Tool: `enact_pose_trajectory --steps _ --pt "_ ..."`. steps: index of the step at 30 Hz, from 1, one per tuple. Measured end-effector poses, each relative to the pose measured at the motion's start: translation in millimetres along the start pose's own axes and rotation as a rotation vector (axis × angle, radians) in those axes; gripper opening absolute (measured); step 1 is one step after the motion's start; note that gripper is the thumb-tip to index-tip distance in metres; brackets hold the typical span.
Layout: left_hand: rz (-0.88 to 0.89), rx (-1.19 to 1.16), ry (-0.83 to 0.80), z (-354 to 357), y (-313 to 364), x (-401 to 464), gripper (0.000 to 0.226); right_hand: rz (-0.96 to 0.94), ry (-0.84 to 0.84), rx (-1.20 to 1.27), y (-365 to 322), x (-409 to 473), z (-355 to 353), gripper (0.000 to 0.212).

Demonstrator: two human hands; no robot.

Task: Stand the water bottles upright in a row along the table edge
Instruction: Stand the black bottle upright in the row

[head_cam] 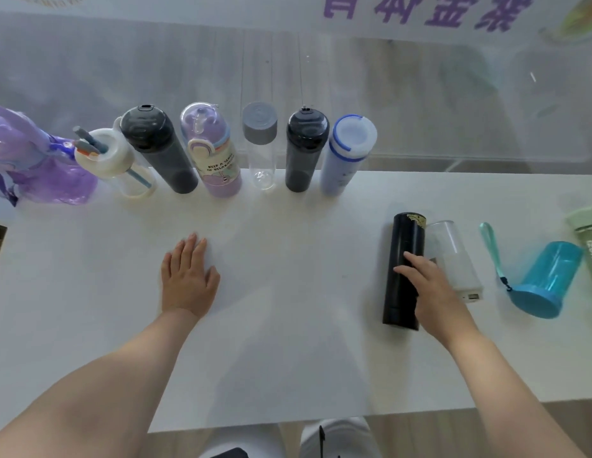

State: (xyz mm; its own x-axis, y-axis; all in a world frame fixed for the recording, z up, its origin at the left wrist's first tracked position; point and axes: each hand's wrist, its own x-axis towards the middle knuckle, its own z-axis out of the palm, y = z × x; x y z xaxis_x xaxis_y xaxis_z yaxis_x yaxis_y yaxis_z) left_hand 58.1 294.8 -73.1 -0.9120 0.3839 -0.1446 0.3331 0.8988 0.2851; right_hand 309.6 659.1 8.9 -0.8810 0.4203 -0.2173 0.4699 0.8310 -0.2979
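Note:
Several bottles stand upright along the far edge of the white table (288,342): a purple character bottle (30,160), a clear straw bottle (116,160), a smoky black bottle (159,150), a lilac printed bottle (212,153), a clear grey-capped bottle (260,143), another smoky black bottle (304,150) and a blue-and-white bottle (345,153). At the right lie a black flask (403,246), a clear white-capped bottle (453,252), a teal bottle (545,279) and a pale green bottle (588,246). My right hand (430,285) rests on the black flask, fingers over its middle. My left hand (188,276) lies flat on the table.
A glass or clear partition rises just behind the upright row. The table's near edge runs across the bottom of the view, with my legs below it. A teal wrist strap (492,252) trails from the teal bottle's lid.

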Motion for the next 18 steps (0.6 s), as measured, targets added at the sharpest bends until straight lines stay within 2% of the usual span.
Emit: enact_pose_trajectory --steps 4,6,10,13,16,18 --pt "-0.155 -0.075 0.004 5.0 36.4 -8.4 0.073 -0.181 -0.056 -0.176 28.3 5.3 -2.9 0.078" --pt "-0.135 -0.106 -0.013 12.2 66.9 -21.8 0.072 -0.279 -0.056 -0.225 37.4 7.0 -2.2 0.08" --pt "0.133 -0.148 -0.073 37.0 139.1 -61.9 0.064 -0.419 -0.042 -0.257 53.1 8.2 -0.5 0.085" --pt "0.32 -0.271 -0.161 48.3 196.3 -85.9 0.058 -0.476 -0.037 -0.281 60.5 12.6 -0.5 0.084" --pt "0.427 -0.348 -0.3 49.2 246.4 -103.2 0.065 -0.543 -0.046 -0.318 62.2 16.6 -1.7 0.079" --pt "0.404 -0.384 -0.342 51.5 268.0 -109.0 0.074 -0.569 -0.066 -0.341 63.9 19.4 -4.6 0.078"
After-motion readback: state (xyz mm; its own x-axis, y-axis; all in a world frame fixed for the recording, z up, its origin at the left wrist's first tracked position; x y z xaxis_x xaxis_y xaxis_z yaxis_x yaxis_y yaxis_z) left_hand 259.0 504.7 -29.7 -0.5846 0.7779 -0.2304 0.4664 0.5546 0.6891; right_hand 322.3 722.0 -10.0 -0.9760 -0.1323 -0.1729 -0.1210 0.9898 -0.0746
